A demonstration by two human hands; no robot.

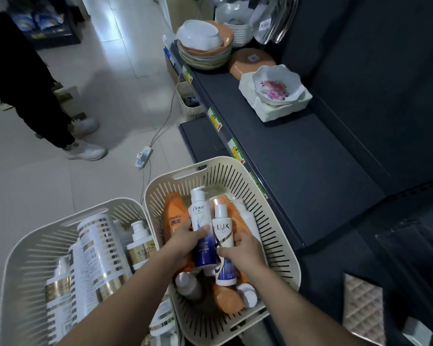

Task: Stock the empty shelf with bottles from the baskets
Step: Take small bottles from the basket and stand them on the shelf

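You are standing on a pale tiled floor [48, 196] beside a dark grey metal shelf [298, 158]. In the right cream slotted plastic basket [280, 245], 1 of 2, your left hand [185, 242] is gripping a white-and-blue Dove bottle [200, 216] and your right hand [243, 248] is gripping a white Lux bottle [223, 228], above orange bottles [174, 216].

Head camera — looking down, close over baskets [278, 236].

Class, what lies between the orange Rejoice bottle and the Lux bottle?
The Dove bottle, gripped by the left hand, as the head view shows.
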